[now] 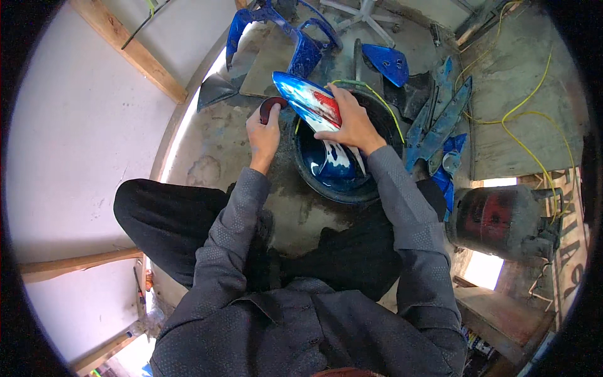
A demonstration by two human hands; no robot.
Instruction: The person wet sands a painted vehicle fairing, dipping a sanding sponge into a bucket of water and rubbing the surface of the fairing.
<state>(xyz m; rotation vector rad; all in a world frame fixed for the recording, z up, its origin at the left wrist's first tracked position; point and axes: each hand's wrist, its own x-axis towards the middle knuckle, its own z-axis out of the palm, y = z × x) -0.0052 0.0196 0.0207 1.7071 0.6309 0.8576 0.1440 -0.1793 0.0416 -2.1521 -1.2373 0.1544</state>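
My right hand (pixel 352 122) grips a glossy curved panel (pixel 306 100), painted blue, white and red, like a motorcycle fairing piece. The panel is tilted over a round black tub (pixel 339 196), its blue tip pointing up and left. Its lower blue and white part reaches down inside the tub, where its end is partly hidden. My left hand (pixel 264 135) is closed on a dark red, curved strip (pixel 271 105) that looks like folded sandpaper. The strip is right beside the panel's tip; whether they touch I cannot tell.
Blue plastic panels (pixel 306 53) lie on the concrete floor beyond the tub, with another blue piece (pixel 386 64) and long dirty blue parts (pixel 447 116) to the right. A metal cylinder (pixel 490 217) lies at right near a yellow cable (pixel 524 115). A white wall (pixel 81 138) stands left.
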